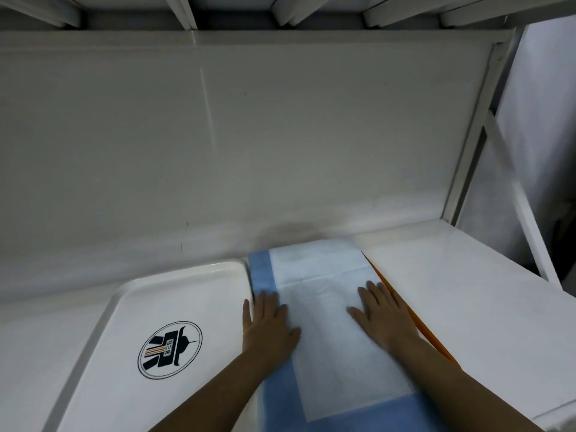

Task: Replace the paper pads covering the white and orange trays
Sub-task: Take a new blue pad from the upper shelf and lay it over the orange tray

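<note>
Paper pad (327, 322), white in the middle with a blue border, lay spread over the orange tray (414, 319) on the white desk (467, 291), and only a thin orange rim showed along the pad's right edge. From the head camera, the left hand (269, 325) lay flat on the pad's left side, fingers straight over the blue border, its grip released and holding nothing. The right hand (383, 316) lay flat on the pad's right side, fingertips close to the orange rim, its grip likewise released and pressing palm-down. Left of the pad, the white tray (131, 307) sat uncovered, its rim just beside the pad's blue left edge; a round black logo (170, 349) was printed on its floor. Beyond the pad's far edge rose a plain white back wall (249, 151). Right of the pad, the desk surface ran bare out to a white frame post (467, 151). Above the wall, slanted white slats (184, 10) crossed overhead.
</note>
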A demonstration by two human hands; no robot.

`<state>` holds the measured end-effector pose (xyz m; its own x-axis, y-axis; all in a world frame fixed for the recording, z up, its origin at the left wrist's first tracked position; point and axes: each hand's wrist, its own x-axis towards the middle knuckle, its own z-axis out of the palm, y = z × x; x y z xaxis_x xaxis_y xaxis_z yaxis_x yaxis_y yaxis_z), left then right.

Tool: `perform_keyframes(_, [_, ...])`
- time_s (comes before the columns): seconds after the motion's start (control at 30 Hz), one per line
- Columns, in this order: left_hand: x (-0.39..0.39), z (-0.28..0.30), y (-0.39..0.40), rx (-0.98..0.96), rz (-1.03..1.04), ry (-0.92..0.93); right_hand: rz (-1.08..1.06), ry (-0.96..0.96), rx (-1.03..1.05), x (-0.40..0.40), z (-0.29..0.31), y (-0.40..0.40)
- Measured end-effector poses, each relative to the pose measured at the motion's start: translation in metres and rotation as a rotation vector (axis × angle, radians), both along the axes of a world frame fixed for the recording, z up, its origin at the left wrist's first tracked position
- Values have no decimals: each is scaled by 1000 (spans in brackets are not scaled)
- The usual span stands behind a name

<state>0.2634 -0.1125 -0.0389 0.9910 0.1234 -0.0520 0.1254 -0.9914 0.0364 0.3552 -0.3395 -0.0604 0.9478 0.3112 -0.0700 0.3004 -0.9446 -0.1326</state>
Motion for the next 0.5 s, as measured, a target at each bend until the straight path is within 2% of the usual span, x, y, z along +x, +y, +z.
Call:
perform_keyframes(0.07, [-3, -3, -6, 7, -79, 43, 20, 55, -8, -5, 0, -4])
perform_keyframes(0.17, [-12, -4, -16, -75, -87, 201, 36, 86, -14, -14, 5, -7])
perform_keyframes(0.37, [-48, 19, -31, -84, -185, 251, 24, -69, -1, -48, 27, -35])
perform_keyframes(0.5, [-86, 33, -41, -86, -286, 267, -95, -86, -18, -80, 41, -57])
